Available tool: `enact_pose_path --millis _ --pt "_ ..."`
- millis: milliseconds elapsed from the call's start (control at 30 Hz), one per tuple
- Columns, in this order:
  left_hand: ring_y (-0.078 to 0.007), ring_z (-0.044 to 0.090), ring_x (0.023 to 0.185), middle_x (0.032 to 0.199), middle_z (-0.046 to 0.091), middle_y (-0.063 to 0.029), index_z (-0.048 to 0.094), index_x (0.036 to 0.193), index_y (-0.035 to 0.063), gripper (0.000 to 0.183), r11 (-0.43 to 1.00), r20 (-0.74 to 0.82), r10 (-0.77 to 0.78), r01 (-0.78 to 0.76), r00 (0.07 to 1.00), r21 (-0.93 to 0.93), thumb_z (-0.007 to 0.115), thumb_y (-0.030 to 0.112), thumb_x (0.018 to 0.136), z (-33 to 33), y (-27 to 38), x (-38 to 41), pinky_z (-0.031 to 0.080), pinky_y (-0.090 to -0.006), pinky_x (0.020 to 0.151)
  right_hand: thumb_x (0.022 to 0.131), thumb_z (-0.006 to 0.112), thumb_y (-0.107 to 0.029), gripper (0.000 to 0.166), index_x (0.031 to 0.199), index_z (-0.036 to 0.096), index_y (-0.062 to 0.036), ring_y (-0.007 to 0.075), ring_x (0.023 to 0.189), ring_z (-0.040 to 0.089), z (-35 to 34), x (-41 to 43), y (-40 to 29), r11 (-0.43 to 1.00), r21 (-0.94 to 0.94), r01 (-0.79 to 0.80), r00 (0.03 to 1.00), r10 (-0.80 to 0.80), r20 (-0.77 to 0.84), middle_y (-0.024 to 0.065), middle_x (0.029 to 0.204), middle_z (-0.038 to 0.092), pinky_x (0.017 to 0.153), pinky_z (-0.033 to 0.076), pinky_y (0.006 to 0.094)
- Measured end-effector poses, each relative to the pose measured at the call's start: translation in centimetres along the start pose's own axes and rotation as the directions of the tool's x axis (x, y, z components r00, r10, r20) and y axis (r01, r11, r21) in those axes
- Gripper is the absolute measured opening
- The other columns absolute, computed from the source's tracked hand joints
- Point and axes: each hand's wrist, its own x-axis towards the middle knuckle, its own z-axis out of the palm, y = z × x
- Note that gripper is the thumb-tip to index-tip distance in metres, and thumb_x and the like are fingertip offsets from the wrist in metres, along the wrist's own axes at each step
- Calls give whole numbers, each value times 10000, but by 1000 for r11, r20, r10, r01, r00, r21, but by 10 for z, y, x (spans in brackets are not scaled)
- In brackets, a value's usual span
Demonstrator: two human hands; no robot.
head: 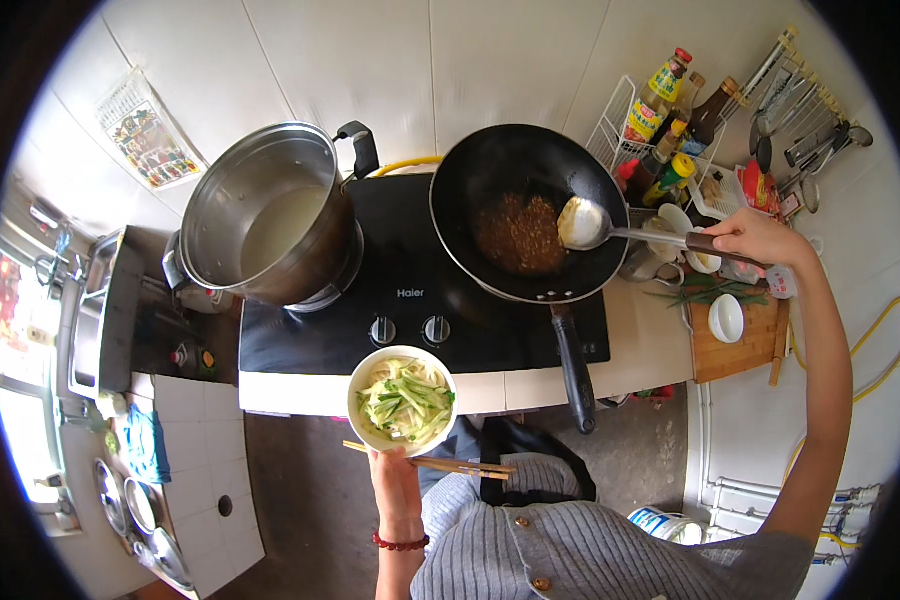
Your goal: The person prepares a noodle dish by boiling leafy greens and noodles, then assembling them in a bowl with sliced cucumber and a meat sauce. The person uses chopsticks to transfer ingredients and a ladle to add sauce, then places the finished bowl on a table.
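My left hand (395, 480) holds a white bowl (354, 409) of noodles topped with cucumber strips (409, 401), in front of the hob's near edge. A pair of wooden chopsticks (465, 469) lies across under the bowl, at the same hand. At the right, my right hand (754, 236) grips the dark handle of a metal turner (649, 235). The turner's head, smeared with sauce, rests at the right side of a brown chunky sauce (521, 232) in a black wok (487, 165). The wok stands on the right of the hob, its handle (572, 367) towards me.
A large steel pot (270, 217) with cloudy liquid stands on the left of the black gas hob (405, 255). At the right are a rack of sauce bottles (654, 105), small bowls, and a cutting board (742, 352) bearing green onions and a white bowl (726, 319). Utensils hang behind.
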Motion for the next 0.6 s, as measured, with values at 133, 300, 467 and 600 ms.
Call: enact_pose_path --millis 133,300,467,600 --pt "-227 455 1105 1228 455 -91 356 1262 48 478 999 -10 7 -8 1000 -36 491 143 814 0 1 -3 386 -365 900 874 467 -151 321 1183 526 -86 76 328 413 6 20 15 978 205 23 983 -59 172 44 536 512 324 336 222" --pt "-222 503 1039 1166 507 -83 404 1218 43 443 999 -40 20 -21 999 -46 487 158 798 13 6 -3 408 -345 856 888 478 -199 341 1208 505 -84 44 344 372 71 67 20 797 598 89 959 -231 166 25 577 509 328 283 180" --pt "-207 554 929 1116 543 -75 420 1201 53 435 997 -55 -34 30 998 -73 484 219 805 38 11 1 427 -322 775 859 540 -182 371 1210 499 -67 29 365 369 98 83 28 711 669 216 954 -298 9 17 596 511 333 274 176" --pt "-194 545 910 1093 550 -73 421 1198 61 466 997 -25 -59 58 998 -59 506 303 809 54 8 13 429 -306 755 823 579 -126 407 1213 489 -52 23 381 379 118 85 35 632 740 229 956 -289 -49 16 612 517 337 289 164"
